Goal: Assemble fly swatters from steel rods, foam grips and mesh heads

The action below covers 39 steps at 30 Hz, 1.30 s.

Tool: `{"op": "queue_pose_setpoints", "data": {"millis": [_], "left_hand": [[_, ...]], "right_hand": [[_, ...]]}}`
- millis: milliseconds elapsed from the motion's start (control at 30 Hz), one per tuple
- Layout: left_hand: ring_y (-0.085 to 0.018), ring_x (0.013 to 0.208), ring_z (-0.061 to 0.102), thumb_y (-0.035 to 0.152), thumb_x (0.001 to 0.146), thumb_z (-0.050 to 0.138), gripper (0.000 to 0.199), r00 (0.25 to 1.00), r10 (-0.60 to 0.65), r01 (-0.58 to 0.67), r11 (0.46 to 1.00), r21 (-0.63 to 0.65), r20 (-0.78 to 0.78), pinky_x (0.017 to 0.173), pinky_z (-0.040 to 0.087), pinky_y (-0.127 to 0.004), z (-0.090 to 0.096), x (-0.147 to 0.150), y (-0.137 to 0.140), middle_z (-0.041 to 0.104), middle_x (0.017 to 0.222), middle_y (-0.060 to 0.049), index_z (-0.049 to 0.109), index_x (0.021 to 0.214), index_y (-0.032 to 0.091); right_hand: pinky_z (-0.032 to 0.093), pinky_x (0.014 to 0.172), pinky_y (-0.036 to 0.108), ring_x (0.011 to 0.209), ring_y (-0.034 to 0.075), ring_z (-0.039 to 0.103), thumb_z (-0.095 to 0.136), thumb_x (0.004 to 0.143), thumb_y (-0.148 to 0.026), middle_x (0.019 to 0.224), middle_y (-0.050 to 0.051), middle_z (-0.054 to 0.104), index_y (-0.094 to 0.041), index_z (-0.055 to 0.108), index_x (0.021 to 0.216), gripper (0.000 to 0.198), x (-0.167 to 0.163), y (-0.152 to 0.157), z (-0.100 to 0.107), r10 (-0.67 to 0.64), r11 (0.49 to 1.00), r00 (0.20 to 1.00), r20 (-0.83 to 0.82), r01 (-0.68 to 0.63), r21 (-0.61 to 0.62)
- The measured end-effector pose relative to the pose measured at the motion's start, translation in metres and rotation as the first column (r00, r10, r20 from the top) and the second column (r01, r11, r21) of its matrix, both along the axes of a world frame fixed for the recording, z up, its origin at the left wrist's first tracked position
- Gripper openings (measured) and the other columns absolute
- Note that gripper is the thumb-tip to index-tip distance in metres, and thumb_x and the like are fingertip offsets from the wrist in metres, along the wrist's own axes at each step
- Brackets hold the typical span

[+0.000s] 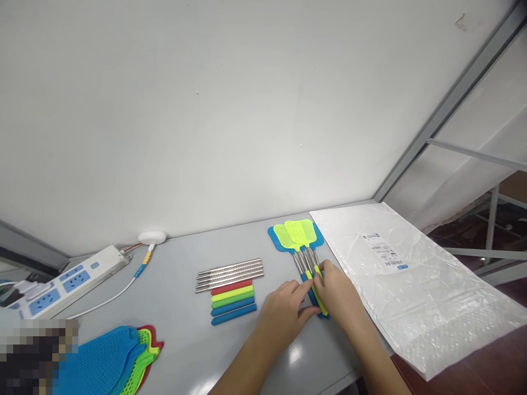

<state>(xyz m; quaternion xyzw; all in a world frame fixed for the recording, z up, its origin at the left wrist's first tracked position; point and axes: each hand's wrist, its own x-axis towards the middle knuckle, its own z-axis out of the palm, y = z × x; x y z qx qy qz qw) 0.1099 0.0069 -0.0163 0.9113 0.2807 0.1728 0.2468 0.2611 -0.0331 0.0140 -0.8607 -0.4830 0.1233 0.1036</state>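
Observation:
Several assembled fly swatters (300,233) lie together in a pile, with yellow-green and blue mesh heads, metal shafts and coloured handles. My left hand (286,307) grips the handles from the left, its thumb and fingers around their sides. From the right, my right hand (340,293) closes on the same handles, which it partly hides. Left of my hands lies a row of loose metal rods (230,274). Just below them are loose handle sleeves (233,299) in red, yellow, green and blue. Loose swatter heads (102,359) in blue, green, yellow and red are stacked at the lower left.
A white plastic package (395,269) with a printed label covers the table's right side. At the left, a power strip (76,280) and a white device (152,237) with a cable (111,299) stand near the wall. A metal frame (444,99) rises at the right.

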Motion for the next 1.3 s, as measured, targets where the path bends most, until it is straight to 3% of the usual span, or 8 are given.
{"op": "queue_pose_setpoints", "data": {"millis": [400, 667, 800, 967, 1167, 1300], "left_hand": [[-0.021, 0.089, 0.060, 0.048, 0.086, 0.062, 0.044, 1.000, 0.016, -0.016, 0.999, 0.041, -0.009, 0.068, 0.046, -0.030, -0.002, 0.003, 0.001, 0.063, 0.094, -0.001, 0.055, 0.124, 0.028], [-0.021, 0.093, 0.063, 0.046, 0.087, 0.061, 0.043, 0.999, 0.034, -0.034, 0.998, 0.058, 0.004, 0.067, 0.050, -0.030, -0.001, 0.005, 0.001, 0.059, 0.115, -0.003, 0.053, 0.127, 0.030], [-0.021, 0.089, 0.064, 0.047, 0.088, 0.058, 0.044, 0.999, 0.042, -0.041, 0.997, 0.069, -0.013, 0.066, 0.051, -0.032, -0.001, 0.005, 0.000, 0.055, 0.123, -0.004, 0.052, 0.128, 0.032], [-0.021, 0.088, 0.064, 0.051, 0.088, 0.056, 0.047, 0.999, 0.043, -0.041, 0.998, 0.044, -0.029, 0.069, 0.052, -0.035, -0.002, 0.004, -0.001, 0.053, 0.126, -0.006, 0.051, 0.130, 0.031], [-0.022, 0.097, 0.062, 0.056, 0.081, 0.063, 0.065, 0.998, 0.049, -0.052, 0.996, -0.075, -0.049, 0.080, 0.051, -0.036, 0.007, 0.001, -0.003, 0.052, 0.125, -0.005, 0.043, 0.138, 0.032], [-0.024, 0.090, 0.059, 0.067, 0.061, 0.074, 0.103, 0.985, 0.084, -0.099, 0.990, -0.097, -0.149, 0.076, 0.051, -0.038, 0.018, 0.008, -0.013, 0.053, 0.114, -0.005, 0.028, 0.147, 0.035]], "right_hand": [[0.028, 0.056, 0.028, 0.077, 0.023, 0.065, 0.040, 0.094, -0.025, 0.087, 0.009, 0.068, -0.017, 0.051, 0.110, 0.022, 0.002, -0.004, -0.001, 0.014, 1.000, 0.999, 0.029, -0.014, -0.013], [0.031, 0.058, 0.027, 0.079, 0.022, 0.065, 0.040, 0.095, -0.031, 0.087, 0.008, 0.069, -0.018, 0.054, 0.113, 0.026, 0.003, -0.012, 0.002, 0.027, 1.000, 1.000, -0.002, -0.027, 0.005], [0.034, 0.060, 0.027, 0.074, 0.021, 0.063, 0.037, 0.096, -0.039, 0.085, 0.005, 0.068, -0.022, 0.055, 0.114, 0.030, 0.008, -0.025, 0.002, 0.012, 0.993, 0.996, -0.088, -0.002, 0.116], [0.040, 0.064, 0.029, 0.072, 0.020, 0.061, 0.037, 0.096, -0.042, 0.086, 0.004, 0.067, -0.023, 0.058, 0.102, 0.029, 0.015, -0.047, -0.012, -0.003, 0.943, 0.945, -0.327, 0.111, 0.313], [0.043, 0.062, 0.029, 0.068, 0.020, 0.059, 0.037, 0.095, -0.049, 0.078, 0.003, 0.064, -0.021, 0.056, 0.106, 0.036, 0.022, -0.053, -0.025, -0.048, 0.881, 0.851, -0.522, 0.283, 0.380], [0.044, 0.066, 0.031, 0.075, 0.022, 0.062, 0.033, 0.096, -0.049, 0.085, 0.006, 0.067, -0.020, 0.056, 0.109, 0.039, 0.034, -0.039, -0.017, -0.026, 0.943, 0.864, -0.504, 0.188, 0.274]]}}
